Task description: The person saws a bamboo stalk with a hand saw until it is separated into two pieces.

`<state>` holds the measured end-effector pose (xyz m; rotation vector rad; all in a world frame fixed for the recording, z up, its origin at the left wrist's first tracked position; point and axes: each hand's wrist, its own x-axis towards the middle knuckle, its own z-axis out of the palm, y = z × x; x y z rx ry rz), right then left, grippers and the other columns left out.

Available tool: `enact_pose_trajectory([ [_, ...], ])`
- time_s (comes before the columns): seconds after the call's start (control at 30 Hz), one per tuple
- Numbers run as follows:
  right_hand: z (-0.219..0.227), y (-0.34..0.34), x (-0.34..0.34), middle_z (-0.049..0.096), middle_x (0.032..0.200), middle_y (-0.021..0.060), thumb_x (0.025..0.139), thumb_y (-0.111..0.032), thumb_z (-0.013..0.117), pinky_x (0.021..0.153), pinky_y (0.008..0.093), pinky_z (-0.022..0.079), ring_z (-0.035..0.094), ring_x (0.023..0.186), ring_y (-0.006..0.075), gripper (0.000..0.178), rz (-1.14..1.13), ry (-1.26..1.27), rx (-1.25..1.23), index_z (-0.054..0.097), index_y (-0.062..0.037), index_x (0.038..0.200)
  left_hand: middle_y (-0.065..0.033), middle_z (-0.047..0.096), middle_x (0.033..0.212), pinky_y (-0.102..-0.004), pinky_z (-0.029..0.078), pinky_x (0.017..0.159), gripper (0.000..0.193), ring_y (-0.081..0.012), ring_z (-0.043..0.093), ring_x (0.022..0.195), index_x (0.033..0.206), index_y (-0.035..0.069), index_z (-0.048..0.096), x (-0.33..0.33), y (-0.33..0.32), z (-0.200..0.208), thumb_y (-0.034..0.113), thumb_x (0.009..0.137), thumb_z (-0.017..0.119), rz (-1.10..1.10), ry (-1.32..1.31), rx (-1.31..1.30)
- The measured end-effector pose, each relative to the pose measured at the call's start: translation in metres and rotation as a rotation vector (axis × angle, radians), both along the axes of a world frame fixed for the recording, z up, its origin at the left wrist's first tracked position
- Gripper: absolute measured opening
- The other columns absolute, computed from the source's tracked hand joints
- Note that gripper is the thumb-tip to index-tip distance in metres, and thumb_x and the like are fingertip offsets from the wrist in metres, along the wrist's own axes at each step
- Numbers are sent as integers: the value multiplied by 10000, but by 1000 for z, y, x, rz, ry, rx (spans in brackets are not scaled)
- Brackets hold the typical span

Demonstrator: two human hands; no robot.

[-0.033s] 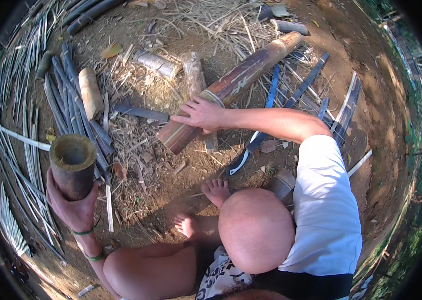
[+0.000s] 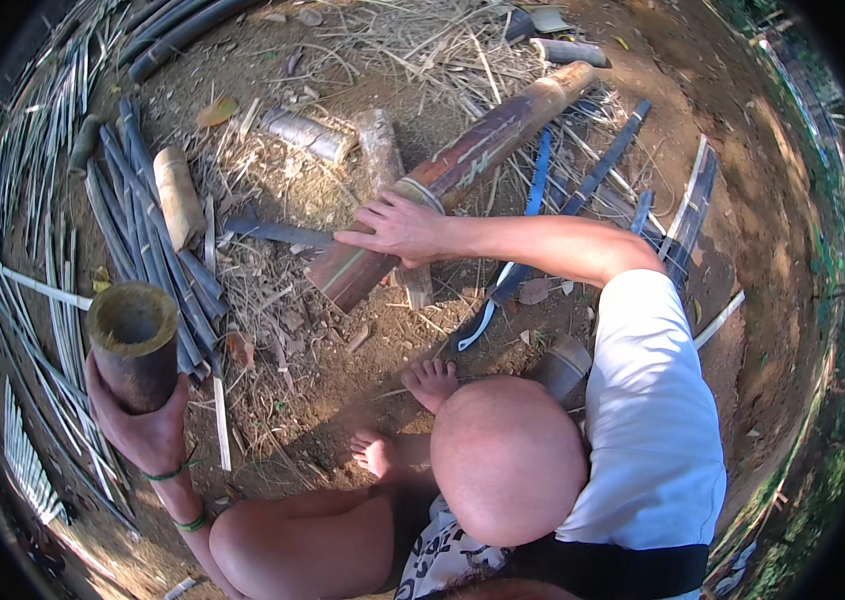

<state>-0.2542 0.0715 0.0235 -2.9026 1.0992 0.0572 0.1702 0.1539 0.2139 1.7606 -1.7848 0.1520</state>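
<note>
My left hand [image 2: 148, 432] is wrapped round a short, hollow bamboo section [image 2: 133, 372], held upright on the left with its open end up. My right hand [image 2: 405, 230] grips the near part of a thick reddish-brown bamboo pole [image 2: 478, 150]. That pole slants from the middle toward the far right, its near end resting across a wooden piece [image 2: 381, 150]. Close to my right forearm lies a long tool with a blue strip [image 2: 540, 175] and a curved dark-and-white handle [image 2: 480, 325]. A dark flat blade [image 2: 278, 231] lies left of the pole.
Thin bamboo strips [image 2: 18, 255] spread along the left. Split dark lengths [image 2: 148, 235] lie beside a pale wooden block [image 2: 179, 198]. Another bamboo section [image 2: 308, 133] is farther off. Dry shavings cover the ground. A short bamboo piece [image 2: 563, 366] sits near my knee.
The left hand and its bamboo section appear slightly farther left and lower. The right hand keeps its hold on the pole; the whole view has shifted a little.
</note>
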Motion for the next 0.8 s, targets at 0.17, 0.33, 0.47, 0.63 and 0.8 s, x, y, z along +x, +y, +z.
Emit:
enact_pose_trajectory([
  [0.17,118,-3,-45,563,1440,185,584,-248,1021,1194,565,471,581,1342,354,1228,-147,-455,-457,379,-214,1630,-233,640,1415,-501,449,1152,1065,-406,612,1305,1535,36,536,7,8,17,251,572,937,63,33,-51],
  [0.33,312,54,-125,539,1504,218,691,-252,1004,1219,503,444,535,1411,383,1195,-805,-668,-481,291,-50,1629,-227,649,1403,-513,462,1133,1073,-425,618,1298,1526,57,540,28,-6,23,367,578,935,-35,-19,30],
  [0.47,364,106,-253,691,1324,186,682,-244,998,1019,447,562,697,1200,292,946,-788,-1110,-1204,494,-10,1448,-225,665,1378,-516,463,1114,1101,-429,624,1280,1527,80,537,37,-32,-1,394,554,945,-145,-34,10],
  [0.63,350,277,-430,455,1556,226,643,-169,1036,1248,489,412,517,1413,339,1356,-898,-1261,-1613,132,7,1638,-244,675,1369,-507,466,1104,1107,-429,629,1261,1527,63,532,30,-67,-34,389,552,943,-200,-1,105],
  [0.8,241,392,-434,447,1570,213,649,-182,1037,1121,500,581,589,1328,363,1330,-1132,-1770,-1962,112,-49,1596,-256,673,1366,-509,478,1089,1099,-448,636,1248,1535,51,519,40,-98,-61,401,575,923,-243,-8,118],
])
